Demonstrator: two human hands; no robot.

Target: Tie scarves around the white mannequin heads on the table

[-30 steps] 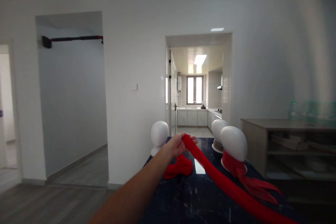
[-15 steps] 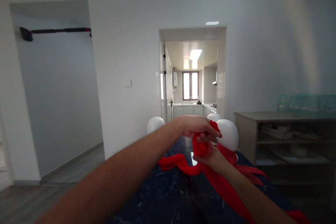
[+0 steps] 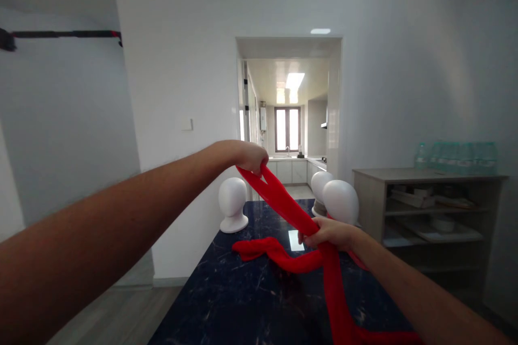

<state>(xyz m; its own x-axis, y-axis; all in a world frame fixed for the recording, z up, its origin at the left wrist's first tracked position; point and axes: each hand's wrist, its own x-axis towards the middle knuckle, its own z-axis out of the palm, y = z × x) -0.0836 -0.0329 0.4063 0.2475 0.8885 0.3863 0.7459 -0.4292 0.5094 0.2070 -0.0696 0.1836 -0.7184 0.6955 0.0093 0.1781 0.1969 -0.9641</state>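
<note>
A long red scarf (image 3: 283, 205) stretches slantwise between my two hands above the dark table. My left hand (image 3: 251, 158), closed and raised, grips a looped part of it at the upper left. Lower and to the right, my right hand (image 3: 329, 230) is wrapped round the scarf's middle. From there one length hangs toward the near side of the table, and another lies in a wavy line on the tabletop to the left. Behind the right hand stands a white mannequin head (image 3: 342, 200), with some red cloth at its base, partly hidden by my forearm.
A second white mannequin head (image 3: 232, 197) stands at the table's far left corner, and a third (image 3: 320, 183) at the back right. The dark marbled table (image 3: 251, 302) is glossy. A shelf unit (image 3: 429, 175) with bottles (image 3: 457, 157) on top stands at the right wall.
My hands were close together on bunched scarf; the left has moved up and left, drawing a length taut between them. The view has shifted slightly right.
</note>
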